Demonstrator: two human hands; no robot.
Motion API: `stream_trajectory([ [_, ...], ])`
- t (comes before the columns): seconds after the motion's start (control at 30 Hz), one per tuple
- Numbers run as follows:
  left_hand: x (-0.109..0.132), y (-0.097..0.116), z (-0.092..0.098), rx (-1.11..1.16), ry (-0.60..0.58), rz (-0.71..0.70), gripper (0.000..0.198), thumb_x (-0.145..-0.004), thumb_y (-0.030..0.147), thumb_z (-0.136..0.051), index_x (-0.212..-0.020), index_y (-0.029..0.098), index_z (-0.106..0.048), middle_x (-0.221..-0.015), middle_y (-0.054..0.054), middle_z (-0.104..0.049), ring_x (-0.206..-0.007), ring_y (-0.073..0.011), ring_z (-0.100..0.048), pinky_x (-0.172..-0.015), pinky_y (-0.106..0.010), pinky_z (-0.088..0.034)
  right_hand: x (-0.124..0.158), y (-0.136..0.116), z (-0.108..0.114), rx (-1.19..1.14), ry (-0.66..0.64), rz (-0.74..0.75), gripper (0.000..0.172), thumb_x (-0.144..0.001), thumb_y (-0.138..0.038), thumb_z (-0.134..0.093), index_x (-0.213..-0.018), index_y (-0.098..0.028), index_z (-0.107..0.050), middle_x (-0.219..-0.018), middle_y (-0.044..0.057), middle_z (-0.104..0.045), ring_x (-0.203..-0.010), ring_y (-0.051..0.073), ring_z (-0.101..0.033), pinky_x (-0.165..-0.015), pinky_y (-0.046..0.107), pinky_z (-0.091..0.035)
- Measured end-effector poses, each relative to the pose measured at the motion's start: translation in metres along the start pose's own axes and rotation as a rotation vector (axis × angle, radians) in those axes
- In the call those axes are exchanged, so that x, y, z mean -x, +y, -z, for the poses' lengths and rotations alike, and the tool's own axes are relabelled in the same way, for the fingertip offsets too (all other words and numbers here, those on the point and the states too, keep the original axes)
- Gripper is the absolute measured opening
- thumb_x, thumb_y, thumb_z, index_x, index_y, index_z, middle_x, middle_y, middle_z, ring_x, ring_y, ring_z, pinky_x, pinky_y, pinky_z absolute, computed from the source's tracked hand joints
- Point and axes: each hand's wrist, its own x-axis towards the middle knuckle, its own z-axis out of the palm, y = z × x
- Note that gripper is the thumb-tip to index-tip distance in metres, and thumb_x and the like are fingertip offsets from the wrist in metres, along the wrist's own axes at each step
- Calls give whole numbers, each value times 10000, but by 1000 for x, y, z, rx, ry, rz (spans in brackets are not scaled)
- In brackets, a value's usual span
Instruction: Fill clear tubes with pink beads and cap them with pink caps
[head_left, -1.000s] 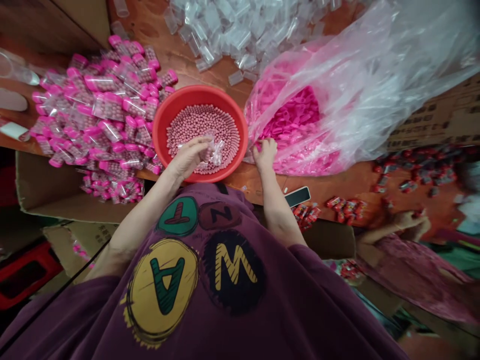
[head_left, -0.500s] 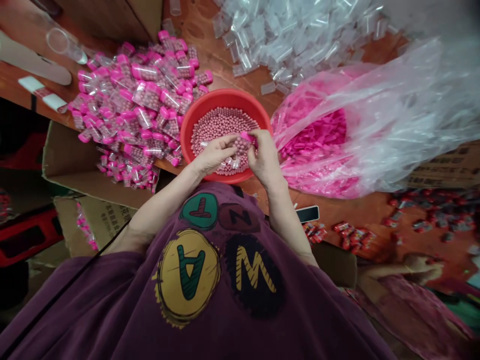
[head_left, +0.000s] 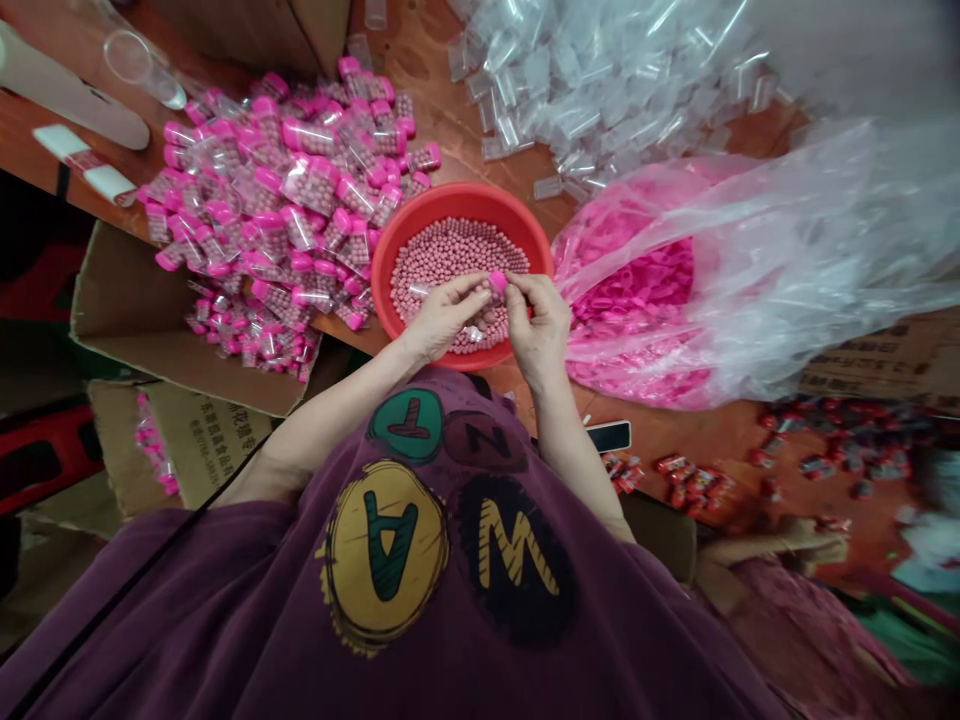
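Over the red bowl (head_left: 387, 262) of small pink beads (head_left: 450, 245), both my hands meet at one small clear bottle. My left hand (head_left: 444, 318) is closed round the bottle, which the fingers mostly hide. The fingertips of my right hand (head_left: 541, 325) pinch the edge of the bright pink cap (head_left: 498, 281) on its top. Whether the cap is pressed fully on, I cannot tell. Below my left fingers a shiny clear piece (head_left: 472, 335) shows against the beads; whether that hand holds it is unclear.
Left of the bowl is a heap of filled, pink-capped bottles (head_left: 300, 225), spilling into a cardboard box (head_left: 180, 345). Empty clear bottles (head_left: 577, 100) lie behind. A plastic bag of pink caps (head_left: 637, 290) stands right. A phone (head_left: 609, 437) and another person's arm (head_left: 780, 545) are lower right.
The pink cap has tilted so its top faces me more, with my right fingers now at its side. My left hand stays on the bottle. The view has shifted slightly.
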Motion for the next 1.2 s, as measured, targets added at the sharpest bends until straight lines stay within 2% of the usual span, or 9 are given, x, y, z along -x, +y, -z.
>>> stream_trajectory([
  [0.27, 11, -1, -16, 43, 49, -15, 166, -1009, 323, -815, -1135, 218, -794, -933, -8, -725, -736, -82, -649, -676, -214, -534, 12, -9, -11, 145, 105, 34, 348, -1190, -400, -461, -1241, -241, -766, -1121, 98, -795, -1065, 250, -759, -983, 485, -664],
  [0.57, 7, 4, -8, -66, 125, -32, 209, -984, 364, -842, -1116, 210, -796, -853, 3, -703, -679, -77, -605, -650, -201, -538, 14, -11, -6, 90, -133, 60, 395, -1145, -293, -425, -1418, -252, -707, -1251, 124, -751, -1184, 272, -721, -1066, 533, -645],
  [0.63, 4, 9, -1, -95, 121, -26, 226, -957, 377, -873, -1077, 200, -798, -820, 6, -699, -646, -75, -582, -618, -202, -509, 15, -4, -5, 4, -195, 16, 402, -1143, -347, -455, -1467, -291, -686, -1316, 113, -724, -1233, 271, -702, -1096, 544, -635],
  [0.7, 2, 13, 6, -125, 120, -21, 269, -920, 405, -909, -1042, 192, -799, -809, 5, -707, -634, -79, -590, -614, -210, -506, 17, 7, -7, -103, -183, -90, 413, -1131, -481, -536, -1498, -331, -651, -1345, 99, -700, -1236, 270, -693, -1087, 540, -644],
  [0.83, 2, 12, 17, -215, 86, -35, 336, -844, 423, -959, -1024, 172, -828, -871, -16, -769, -687, -102, -654, -688, -245, -555, 21, 29, -16, -304, -57, -363, 618, -1011, -750, -694, -1459, -335, -607, -1179, 62, -709, -1018, 232, -717, -928, 462, -697],
  [0.9, 2, 9, 19, -243, 62, -57, 364, -815, 422, -970, -1047, 165, -855, -902, -25, -796, -732, -116, -679, -731, -257, -570, 20, 29, -18, -302, -68, -395, 610, -1002, -780, -685, -1400, -320, -637, -1134, 54, -730, -974, 227, -725, -908, 451, -703],
  [1.03, 1, 1, 17, -196, 80, -82, 375, -768, 418, -985, -1031, 171, -883, -940, -39, -838, -852, -154, -745, -823, -281, -602, 20, 8, -17, -44, -242, -238, 541, -1060, -557, -689, -1505, -262, -601, -1342, 130, -737, -1184, 302, -732, -1100, 574, -655],
  [1.13, 2, -3, 12, -166, 142, -55, 369, -766, 418, -982, -1029, 177, -886, -1016, -54, -867, -913, -169, -772, -875, -300, -625, 24, -5, -22, 195, -322, -146, 789, -936, -388, -836, -1612, -177, -487, -1494, 209, -650, -1396, 394, -639, -1233, 672, -551],
  [1.2, 4, -6, 7, -150, 187, -36, 363, -782, 424, -975, -1033, 179, -884, -1050, -61, -874, -947, -174, -783, -905, -311, -637, 26, -5, -29, 311, -304, -123, 836, -895, -315, -846, -1610, -122, -459, -1507, 241, -618, -1440, 420, -595, -1271, 695, -504],
])
